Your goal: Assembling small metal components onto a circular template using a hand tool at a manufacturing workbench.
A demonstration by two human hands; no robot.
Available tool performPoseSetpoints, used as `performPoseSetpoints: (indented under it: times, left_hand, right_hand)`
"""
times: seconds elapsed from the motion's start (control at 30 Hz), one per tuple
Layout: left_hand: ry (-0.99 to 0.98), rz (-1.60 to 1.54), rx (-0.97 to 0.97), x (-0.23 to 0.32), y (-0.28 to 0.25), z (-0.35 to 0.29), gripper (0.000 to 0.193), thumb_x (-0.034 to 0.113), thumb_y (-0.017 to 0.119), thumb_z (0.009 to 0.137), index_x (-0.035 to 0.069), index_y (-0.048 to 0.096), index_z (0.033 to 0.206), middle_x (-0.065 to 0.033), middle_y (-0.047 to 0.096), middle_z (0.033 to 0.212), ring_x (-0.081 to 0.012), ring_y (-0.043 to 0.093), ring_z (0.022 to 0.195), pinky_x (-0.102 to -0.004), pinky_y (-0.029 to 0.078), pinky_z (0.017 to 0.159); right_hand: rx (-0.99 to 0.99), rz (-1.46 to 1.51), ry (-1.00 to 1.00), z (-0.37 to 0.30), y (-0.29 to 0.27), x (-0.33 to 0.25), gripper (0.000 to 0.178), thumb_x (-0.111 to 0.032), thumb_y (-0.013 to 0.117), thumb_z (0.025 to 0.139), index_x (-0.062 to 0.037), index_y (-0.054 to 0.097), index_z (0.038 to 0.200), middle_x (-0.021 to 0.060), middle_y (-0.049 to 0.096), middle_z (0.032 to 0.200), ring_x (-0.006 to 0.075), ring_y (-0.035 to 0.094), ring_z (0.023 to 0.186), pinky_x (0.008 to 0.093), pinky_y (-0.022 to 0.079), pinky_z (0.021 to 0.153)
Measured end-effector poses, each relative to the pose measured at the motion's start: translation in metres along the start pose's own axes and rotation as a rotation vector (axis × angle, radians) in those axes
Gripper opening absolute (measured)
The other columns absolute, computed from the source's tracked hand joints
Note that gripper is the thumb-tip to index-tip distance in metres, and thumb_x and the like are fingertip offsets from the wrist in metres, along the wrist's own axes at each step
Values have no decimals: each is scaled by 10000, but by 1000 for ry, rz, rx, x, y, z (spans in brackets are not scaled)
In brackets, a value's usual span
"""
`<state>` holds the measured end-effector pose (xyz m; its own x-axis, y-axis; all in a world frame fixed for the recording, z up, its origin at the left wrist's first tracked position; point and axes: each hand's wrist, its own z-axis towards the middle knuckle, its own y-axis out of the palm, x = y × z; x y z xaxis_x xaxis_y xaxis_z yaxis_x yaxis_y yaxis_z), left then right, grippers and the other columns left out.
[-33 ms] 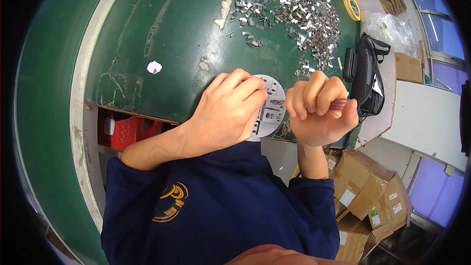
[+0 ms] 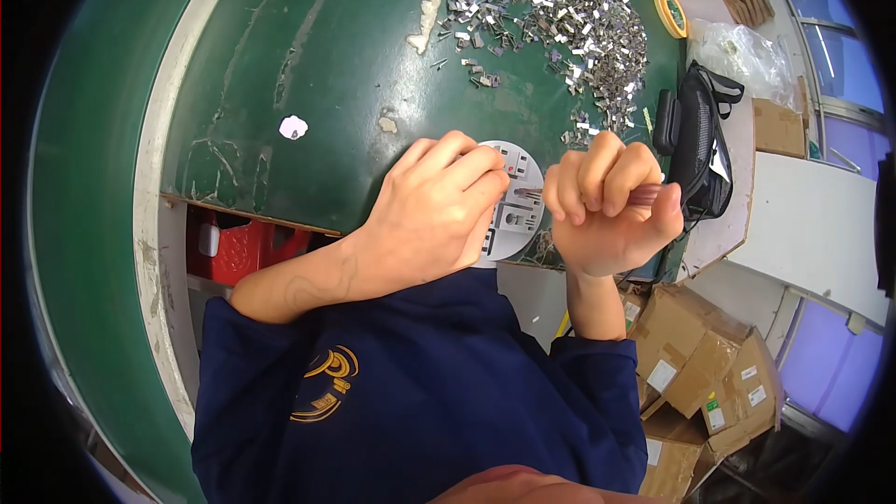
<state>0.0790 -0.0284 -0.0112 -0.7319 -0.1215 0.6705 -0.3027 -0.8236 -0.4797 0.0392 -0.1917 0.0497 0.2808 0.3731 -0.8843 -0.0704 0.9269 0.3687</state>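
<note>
A round light-grey plate (image 2: 523,241) with small blocks and slots lies at the table's near edge, between my two hands. Over its left side, my left hand (image 2: 439,194) is closed with curled fingers; whatever the fingertips grip is hidden beneath them. My right hand (image 2: 611,210) is closed at the plate's right side, palm partly turned up. Through its fingers runs a slim brownish tool that looks like tweezers (image 2: 646,195). Its thin tips reach left over the plate, and the middle is covered by my fingers.
A large heap of small metal clips (image 2: 588,23) covers the far right of the green table (image 2: 355,65). Beyond it are a yellow tape roll (image 2: 669,13) and a black mesh bag (image 2: 702,145). Cardboard boxes (image 2: 695,350) stand at lower right, a red stool (image 2: 238,252) under the table.
</note>
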Motion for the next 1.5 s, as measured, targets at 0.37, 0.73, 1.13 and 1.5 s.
performPoseSetpoints:
  times: [0.37,0.73,1.13,1.5]
  left_hand:
    - [-66,-20,28,2,0,0,155,-36,693,698,18,657,839,-69,639,932,-244,607,856,-340,484,755]
    - [-131,-266,3,-6,-9,-5,190,-38,696,730,0,666,913,-93,637,950,-260,609,870,-343,489,793]
    - [-110,-264,-32,-8,-12,-6,238,-28,700,720,-5,660,954,-104,627,990,-278,594,899,-359,484,820]
    - [-88,-94,-294,-4,-16,-4,945,310,843,628,-60,376,1362,-197,413,1357,-374,395,1215,-462,364,1021]
  right_hand:
    - [92,-84,-51,1,12,8,532,-482,360,1003,-113,307,623,13,329,550,105,251,432,270,233,391]
    - [126,-181,-88,-4,17,21,539,-491,359,1004,-113,293,625,5,305,509,100,214,421,276,193,379]
    - [107,-180,-42,-3,19,27,603,-581,374,959,-108,286,595,-7,283,507,118,211,433,298,209,398]
    - [-161,103,70,-3,-3,25,654,-587,383,942,-89,286,529,17,323,493,149,265,467,307,266,453]
